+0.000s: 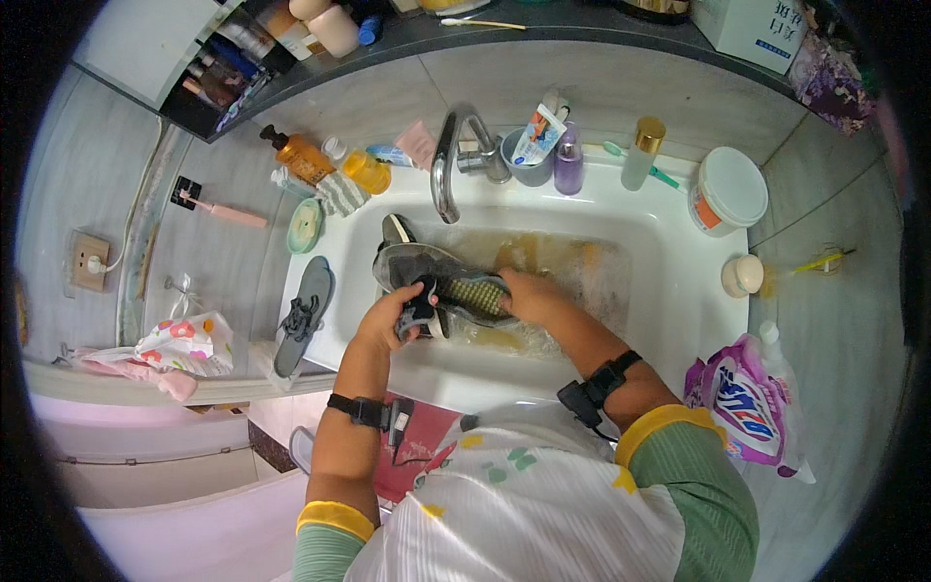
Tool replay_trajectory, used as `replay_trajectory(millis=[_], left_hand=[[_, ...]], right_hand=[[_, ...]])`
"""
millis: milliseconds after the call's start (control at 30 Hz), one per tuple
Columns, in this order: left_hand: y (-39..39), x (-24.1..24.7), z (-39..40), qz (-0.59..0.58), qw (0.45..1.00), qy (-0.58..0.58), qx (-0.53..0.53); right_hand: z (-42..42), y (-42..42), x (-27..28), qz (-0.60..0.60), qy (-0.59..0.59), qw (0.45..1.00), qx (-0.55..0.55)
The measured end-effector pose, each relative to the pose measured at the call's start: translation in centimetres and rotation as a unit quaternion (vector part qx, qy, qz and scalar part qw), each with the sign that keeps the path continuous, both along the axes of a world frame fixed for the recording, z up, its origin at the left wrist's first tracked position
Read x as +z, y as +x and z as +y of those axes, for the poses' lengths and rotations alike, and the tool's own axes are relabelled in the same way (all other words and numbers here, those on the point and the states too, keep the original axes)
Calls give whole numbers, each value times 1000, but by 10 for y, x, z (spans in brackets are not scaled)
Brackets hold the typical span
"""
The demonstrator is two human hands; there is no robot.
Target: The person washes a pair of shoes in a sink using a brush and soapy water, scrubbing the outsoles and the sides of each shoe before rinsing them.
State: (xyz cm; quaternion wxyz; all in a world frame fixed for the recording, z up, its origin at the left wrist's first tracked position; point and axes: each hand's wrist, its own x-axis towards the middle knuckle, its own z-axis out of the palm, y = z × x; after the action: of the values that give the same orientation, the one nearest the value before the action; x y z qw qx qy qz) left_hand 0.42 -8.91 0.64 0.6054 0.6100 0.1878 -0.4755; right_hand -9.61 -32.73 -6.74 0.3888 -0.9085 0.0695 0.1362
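Observation:
A grey sandal (pixel 476 296) with a black strap and a patterned patch on its sole is held over murky water (pixel 596 291) in the white washbasin (pixel 673 269). My left hand (pixel 390 314) grips its dark strap end, the thumb on the black part. My right hand (pixel 529 295) pinches the other end of the sole, near the yellowish patch. Beneath and behind it, at the basin's left, another dark shoe (pixel 396 229) shows partly; its rest is hidden. A grey insole-shaped sandal (pixel 305 313) with a black knotted strap lies on the left rim.
The chrome faucet (pixel 445 167) reaches over the basin's back. Bottles (pixel 367 171), a grey cup (pixel 529 171) and a white tub (pixel 729 190) line the rim. A soap dish (pixel 305 225) sits at left; a purple detergent bag (pixel 742 400) stands at right.

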Motion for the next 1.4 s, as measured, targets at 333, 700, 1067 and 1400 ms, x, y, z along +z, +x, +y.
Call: replay_trajectory(millis=[333,700,1067,1400], left_hand=[[5,7,-7,-156,950,-197,185],[9,14,-29,-443,893,-39,71],[-26,-57,-16,-425,891,156,-7],[-9,-41,16,-349,922,-156,53]], right_hand=[[5,14,0,38,100,994,-11],[5,3,11,27,215,976,8],[25,3,-11,-50,161,986,-1],[50,3,-15,-34,229,962,-144]])
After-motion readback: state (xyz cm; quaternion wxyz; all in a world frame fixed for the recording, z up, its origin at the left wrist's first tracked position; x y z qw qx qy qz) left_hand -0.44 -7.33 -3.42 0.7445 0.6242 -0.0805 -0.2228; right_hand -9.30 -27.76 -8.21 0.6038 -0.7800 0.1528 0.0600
